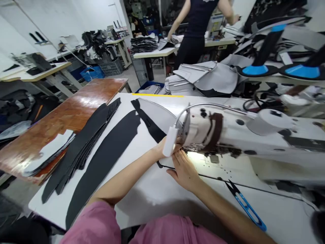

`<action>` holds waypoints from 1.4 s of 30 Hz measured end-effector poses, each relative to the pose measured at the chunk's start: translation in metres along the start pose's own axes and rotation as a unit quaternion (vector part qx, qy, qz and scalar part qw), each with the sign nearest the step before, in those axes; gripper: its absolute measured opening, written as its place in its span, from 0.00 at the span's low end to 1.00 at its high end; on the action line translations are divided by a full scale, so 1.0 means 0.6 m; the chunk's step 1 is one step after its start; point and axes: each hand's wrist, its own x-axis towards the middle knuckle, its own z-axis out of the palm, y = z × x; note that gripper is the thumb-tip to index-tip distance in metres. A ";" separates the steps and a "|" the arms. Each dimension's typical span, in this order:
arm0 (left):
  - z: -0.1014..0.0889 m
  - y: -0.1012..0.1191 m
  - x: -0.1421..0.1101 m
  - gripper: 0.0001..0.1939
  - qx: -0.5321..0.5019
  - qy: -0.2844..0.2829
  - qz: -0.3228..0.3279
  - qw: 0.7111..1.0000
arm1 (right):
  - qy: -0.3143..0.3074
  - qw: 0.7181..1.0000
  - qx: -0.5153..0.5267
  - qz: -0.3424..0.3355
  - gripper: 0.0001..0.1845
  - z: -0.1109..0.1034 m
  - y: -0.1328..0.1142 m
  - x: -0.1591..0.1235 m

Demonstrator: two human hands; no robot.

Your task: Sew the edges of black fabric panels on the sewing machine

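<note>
My left hand (162,148) is at the needle end of a white sewing machine (198,130), its fingers mostly hidden behind a small white lamp (170,142) on a bendy metal arm. Just right of it, my right hand (185,169) lies flat with fingers stretched out, pressing on a light-grey fabric piece close to the needle area. A larger grey panel (159,113) with a black strip (149,125) along its near edge runs from beyond my left hand toward the back of the table. Whether the two grey parts are one piece, I cannot tell.
Blue thread snips (247,206) lie right of my right forearm. Long black cut pieces (106,152) and a fanned black stack (83,149) cover the table's left side. White pieces (50,152) rest on a brown wooden table (83,98). A person (195,30) stands beyond.
</note>
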 end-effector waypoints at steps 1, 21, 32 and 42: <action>-0.024 -0.010 -0.023 0.11 0.011 0.016 -0.015 1.000 | 0.011 1.000 -0.004 -0.011 0.36 0.001 -0.003 -0.003; -0.363 -0.225 -0.732 0.27 0.047 -0.117 -0.724 0.678 | 0.195 0.933 -0.058 0.297 0.24 0.007 0.053 0.342; -0.366 -0.234 -0.726 0.18 -0.050 -0.082 -0.719 0.688 | 0.132 0.971 -0.071 -0.187 0.20 -0.012 -0.035 0.218; -0.356 -0.207 -0.708 0.14 -0.002 -0.015 -0.712 0.702 | 0.095 0.937 -0.039 -0.333 0.20 0.011 -0.042 0.118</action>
